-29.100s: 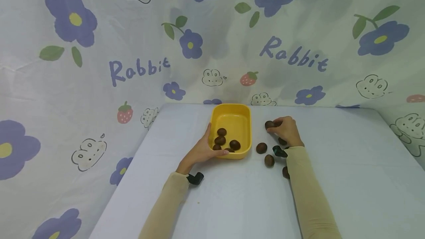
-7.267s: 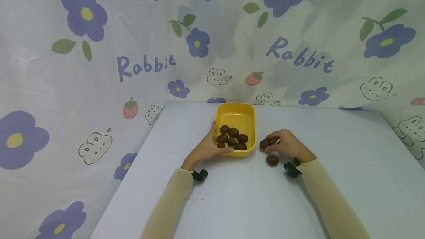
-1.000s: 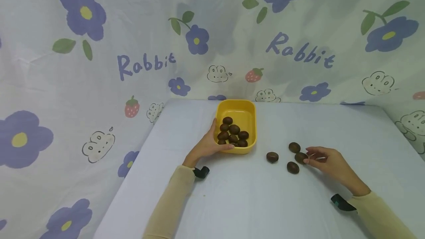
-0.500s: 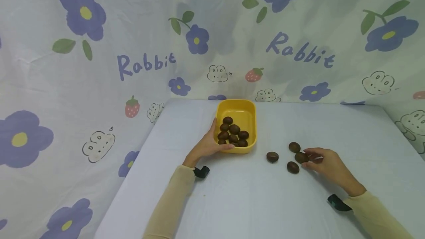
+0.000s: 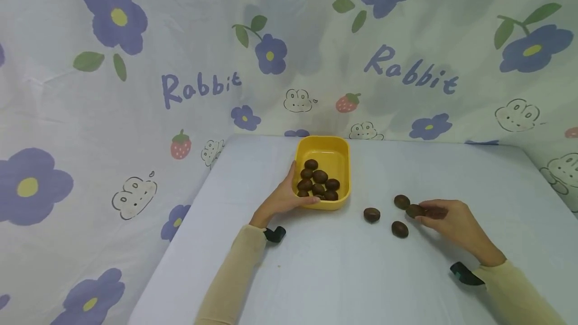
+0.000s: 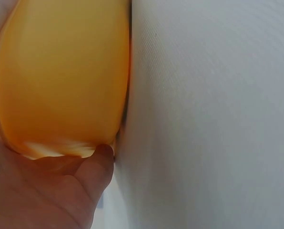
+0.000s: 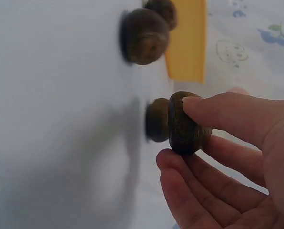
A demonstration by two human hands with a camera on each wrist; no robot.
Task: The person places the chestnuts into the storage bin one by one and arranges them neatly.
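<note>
My left hand [image 5: 285, 197] grips the near left corner of a yellow plastic box [image 5: 345, 174], its thumb along the front rim. Several dark brown chestnuts [image 5: 320, 176] lie in the box's near part. To the right, my right hand [image 5: 456, 220] pinches one chestnut [image 7: 186, 125] between thumb and fingers; in the right wrist view it looks lifted off the table. Close behind it sits another chestnut [image 5: 401, 202]. Two more chestnuts rest nearer the front, one [image 5: 400, 229] just left of the hand and one [image 5: 372, 214] towards the box. The left wrist view shows the box's wall [image 6: 65, 71].
A white-covered table [image 5: 334, 275] bears everything. Behind and to the left hangs a cloth [image 5: 189, 29] printed with flowers and rabbits. Each wrist wears a small black device, such as the left one [image 5: 275, 234].
Half a second ago the right fingers stood around the chestnut on the table; now they pinch it, slightly raised. Over the longer span, more chestnuts came into the box. The left hand keeps its grip.
</note>
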